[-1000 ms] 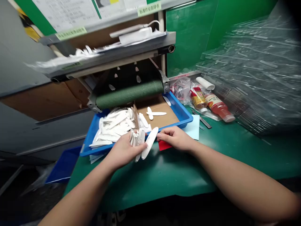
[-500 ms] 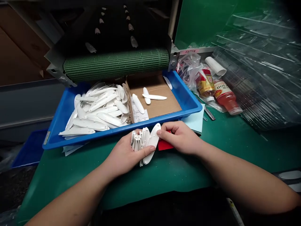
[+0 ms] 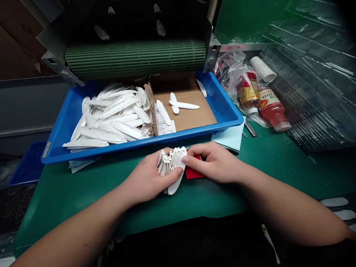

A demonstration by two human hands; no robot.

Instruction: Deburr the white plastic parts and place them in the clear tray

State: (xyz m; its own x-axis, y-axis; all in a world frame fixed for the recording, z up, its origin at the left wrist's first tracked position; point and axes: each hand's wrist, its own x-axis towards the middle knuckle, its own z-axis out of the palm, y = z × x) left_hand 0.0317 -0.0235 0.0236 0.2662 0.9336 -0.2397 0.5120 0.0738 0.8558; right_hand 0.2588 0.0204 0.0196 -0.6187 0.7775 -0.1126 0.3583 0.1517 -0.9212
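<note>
Green tabletop (image 3: 217,202) carries a blue tray (image 3: 194,133) and bottles (image 3: 274,107) beyond left fingers (image 3: 174,176) clasping white pieces (image 3: 179,168), right fingers (image 3: 193,162) pinching one.

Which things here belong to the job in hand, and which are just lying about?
Likely in the job:
held white pieces, in the left hand, touched by the right hand
heaped white pieces in the blue tray

Apparently lying about:
reddish bottle
yellow-labelled bottle
white roll

You face a green worktable (image 3: 211,204) with an upright green panel (image 3: 247,22) behind; a grey wall (image 3: 27,115) stands left.
</note>
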